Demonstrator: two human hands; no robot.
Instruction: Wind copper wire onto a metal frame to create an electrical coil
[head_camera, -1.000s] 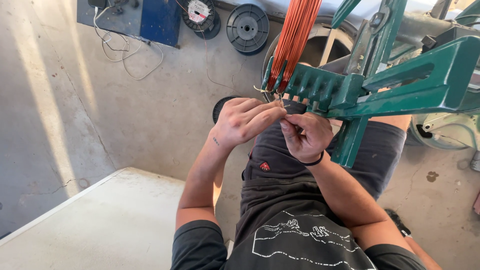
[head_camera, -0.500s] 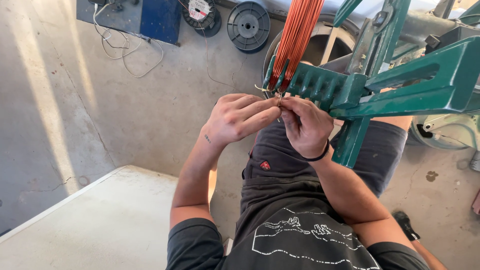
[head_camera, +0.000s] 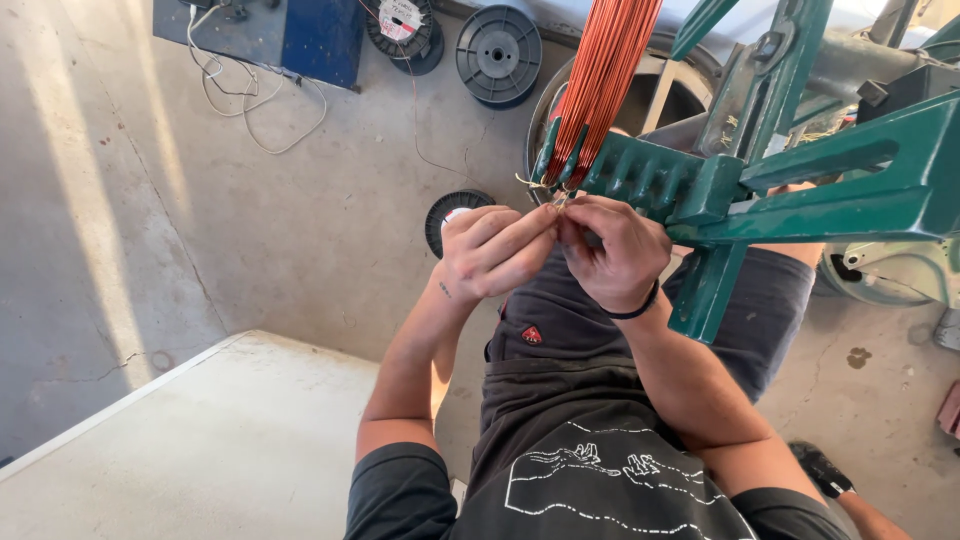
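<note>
your left hand (head_camera: 497, 250) and right hand (head_camera: 612, 250) meet at the centre of the frame, fingertips pinched together on a thin strand of wire (head_camera: 553, 197) — just below the bundle of orange copper wire (head_camera: 605, 75) running to the top edge. that bundle sits in the green toothed metal frame (head_camera: 690, 185) at upper right. black round spools (head_camera: 498, 40) lie on the concrete floor (head_camera: 200, 220), upper centre.
</note>
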